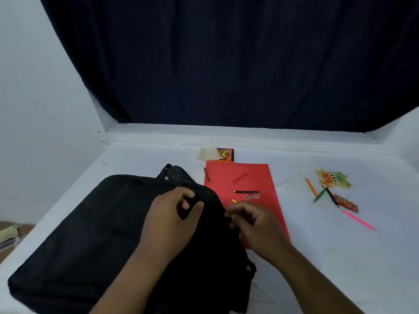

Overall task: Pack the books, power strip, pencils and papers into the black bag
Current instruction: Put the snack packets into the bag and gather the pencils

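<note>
Your left hand (174,209) pinches the top edge of the black bag (90,234), which lies flat on the white table (340,257) at about 8 o'clock in the view, while your right hand (251,225) curls on the bag's right edge, apparently gripping a zipper pull, though blur hides it. At 3 o'clock from the hands, a red folder (249,182) carries two pencils (244,191), and more pencils (317,191) lie further right.

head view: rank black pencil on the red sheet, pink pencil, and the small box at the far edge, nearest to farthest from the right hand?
From the right hand:
1. black pencil, just beyond the hand, lying on the red sheet.
2. small box, far edge of the white surface, past the sheet.
3. pink pencil, off to the right on the white surface.
</note>
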The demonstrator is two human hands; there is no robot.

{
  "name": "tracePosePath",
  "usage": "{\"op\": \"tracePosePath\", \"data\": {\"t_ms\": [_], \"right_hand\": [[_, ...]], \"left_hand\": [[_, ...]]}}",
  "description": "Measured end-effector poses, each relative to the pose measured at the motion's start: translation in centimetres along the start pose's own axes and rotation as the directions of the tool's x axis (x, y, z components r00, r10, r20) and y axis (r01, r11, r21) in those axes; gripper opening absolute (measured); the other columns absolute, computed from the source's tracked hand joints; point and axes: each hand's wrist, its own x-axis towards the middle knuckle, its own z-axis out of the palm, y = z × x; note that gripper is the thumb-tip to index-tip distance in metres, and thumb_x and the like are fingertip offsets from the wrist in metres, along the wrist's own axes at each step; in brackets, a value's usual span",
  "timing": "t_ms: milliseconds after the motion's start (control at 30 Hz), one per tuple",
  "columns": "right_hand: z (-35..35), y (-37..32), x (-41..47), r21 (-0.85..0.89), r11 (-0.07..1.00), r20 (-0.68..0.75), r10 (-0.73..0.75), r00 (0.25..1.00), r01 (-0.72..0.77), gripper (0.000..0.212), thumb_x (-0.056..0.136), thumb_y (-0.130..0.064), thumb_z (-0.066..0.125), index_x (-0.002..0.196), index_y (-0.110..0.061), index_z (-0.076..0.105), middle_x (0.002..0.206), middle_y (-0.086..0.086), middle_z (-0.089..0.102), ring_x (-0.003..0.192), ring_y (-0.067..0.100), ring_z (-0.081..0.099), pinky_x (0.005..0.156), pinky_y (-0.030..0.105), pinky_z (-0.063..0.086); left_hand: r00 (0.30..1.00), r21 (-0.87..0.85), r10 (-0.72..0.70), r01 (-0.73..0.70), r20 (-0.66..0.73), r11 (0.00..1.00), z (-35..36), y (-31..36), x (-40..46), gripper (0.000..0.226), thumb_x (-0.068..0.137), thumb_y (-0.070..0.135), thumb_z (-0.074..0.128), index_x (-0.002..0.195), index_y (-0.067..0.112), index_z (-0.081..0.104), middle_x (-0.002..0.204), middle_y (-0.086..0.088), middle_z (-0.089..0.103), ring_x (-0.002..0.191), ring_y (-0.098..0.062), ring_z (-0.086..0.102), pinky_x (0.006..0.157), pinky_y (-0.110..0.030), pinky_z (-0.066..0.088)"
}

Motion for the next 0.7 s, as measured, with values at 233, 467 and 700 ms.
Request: {"op": "tracePosePath", "data": {"t_ms": [233,467,700], "right_hand": [[-11.7,5.1,-0.3,-0.136,0.986,-0.129,0.077,0.989,-0.095,0.026,0.093,-0.008,0.062,0.093,-0.031,0.074,0.089,-0.015,0.074,0.082,0.006,0.069,0.079,0.023,0.056],[-21.9,11.1,0.5,-0.410,0.891,-0.247,0.097,0.964,-0.194,0.025,0.094,-0.014,0.061,0.110,-0.032,0.064,0.113,-0.022,0.059,0.103,0.001,0.055,0.084,0.017,0.045],[-27.6,16.0,2.9,-0.595,0.776,-0.274,0.047,0.961,-0.208,0.038,0.093,-0.013,0.060,0.130,-0.021,0.055,0.133,-0.003,0.058,0.122,0.022,0.046,0.099,0.038,0.047]], "left_hand": [[0.957,0.004,0.179,-0.185,0.229,0.983,12.4,4.8,-0.1,0.008,0.082,0.039,0.062,0.087,0.035,0.067,0.086,0.020,0.063,0.088,-0.004,0.059,0.081,-0.024,0.048],[0.965,0.215,0.021,-0.079,0.262,0.974,24.6,5.1,-3.0,0.038,0.073,0.048,0.053,0.102,0.029,0.068,0.106,0.000,0.060,0.097,-0.031,0.058,0.083,-0.042,0.049],[0.991,0.289,-0.041,0.002,0.130,0.957,26.8,5.3,-4.9,0.039,0.078,0.051,0.052,0.108,0.029,0.065,0.124,0.001,0.054,0.121,-0.026,0.049,0.095,-0.042,0.033]]}}
